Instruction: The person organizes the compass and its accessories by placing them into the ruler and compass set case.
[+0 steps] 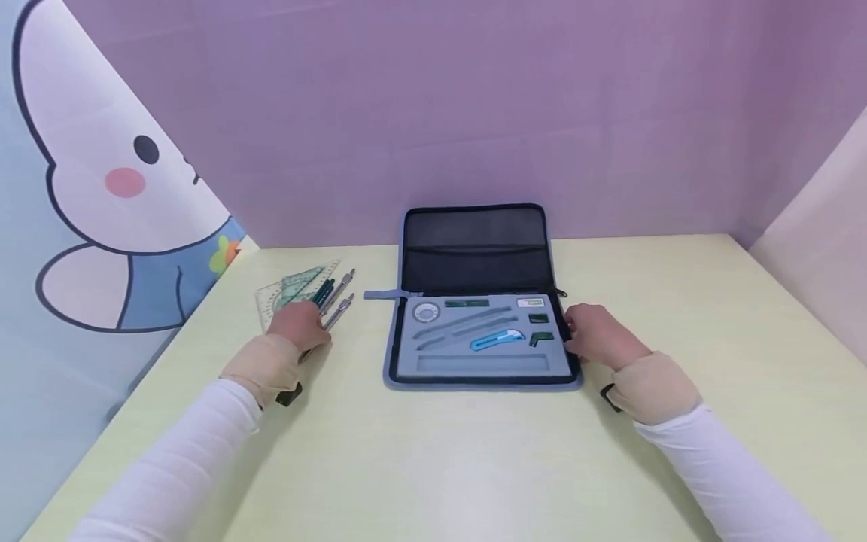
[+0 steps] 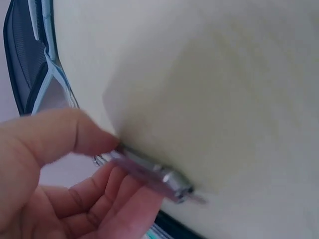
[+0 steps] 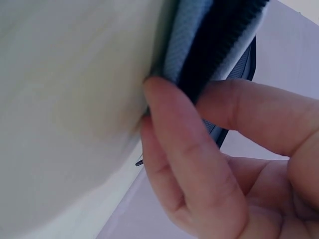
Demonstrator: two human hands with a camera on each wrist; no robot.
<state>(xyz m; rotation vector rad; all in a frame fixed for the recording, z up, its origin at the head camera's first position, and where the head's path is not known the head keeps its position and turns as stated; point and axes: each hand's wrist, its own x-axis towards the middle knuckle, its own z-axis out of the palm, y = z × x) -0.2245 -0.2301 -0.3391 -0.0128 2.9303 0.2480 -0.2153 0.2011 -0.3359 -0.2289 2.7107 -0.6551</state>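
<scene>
An unfolded zip case [image 1: 482,387] lies on the table with a grey foam tray [image 1: 433,331] in its lower half. My right hand [image 1: 599,335] pinches the case's right edge; in the right wrist view, thumb and fingers of the hand [image 3: 194,159] hold the blue zipped border [image 3: 187,50]. To the left, my left hand [image 1: 298,329] is at the pile of drawing tools. The left wrist view shows that hand [image 2: 75,174] pinching a slim metal compass [image 2: 149,172] between thumb and fingers. Another compass [image 1: 345,305] lies beside the hand in the head view.
Clear set squares [image 1: 267,301] and dark green pens [image 1: 323,291] lie by the left hand. The tray holds a blue cutter [image 1: 497,340], a round white piece [image 1: 426,313], small green pieces and several slots without items. A purple cloth [image 1: 474,113] hangs behind the table.
</scene>
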